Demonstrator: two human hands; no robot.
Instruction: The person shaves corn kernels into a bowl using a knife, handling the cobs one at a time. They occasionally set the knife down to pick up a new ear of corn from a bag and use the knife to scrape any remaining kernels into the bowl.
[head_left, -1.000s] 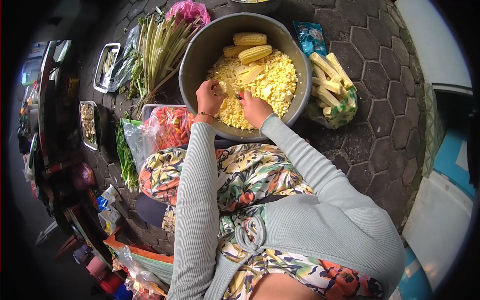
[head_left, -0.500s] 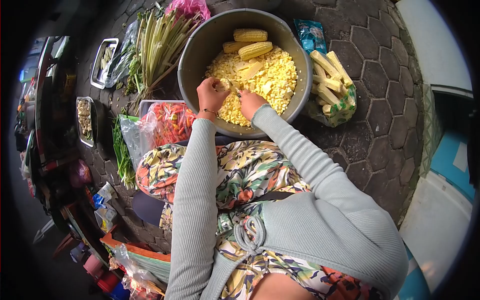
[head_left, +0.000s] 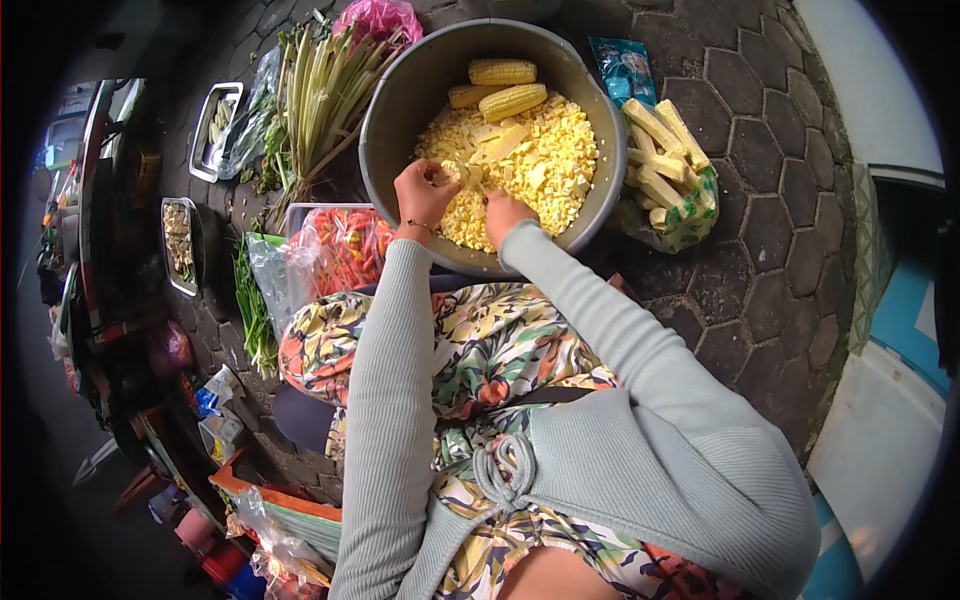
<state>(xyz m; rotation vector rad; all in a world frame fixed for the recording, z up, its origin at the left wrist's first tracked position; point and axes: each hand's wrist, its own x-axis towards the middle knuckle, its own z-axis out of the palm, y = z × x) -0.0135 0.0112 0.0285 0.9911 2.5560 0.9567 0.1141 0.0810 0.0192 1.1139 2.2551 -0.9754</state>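
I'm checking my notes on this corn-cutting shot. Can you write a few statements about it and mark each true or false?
1. Both hands, left hand and right hand, are over the grey basin. True.
2. The basin holds cut corn kernels. True.
3. No whole corn cobs are in the basin. False: several lie at its far side.
4. The stripped cobs lie left of the basin. False: they lie to its right.
5. The left hand holds a cob piece. True.
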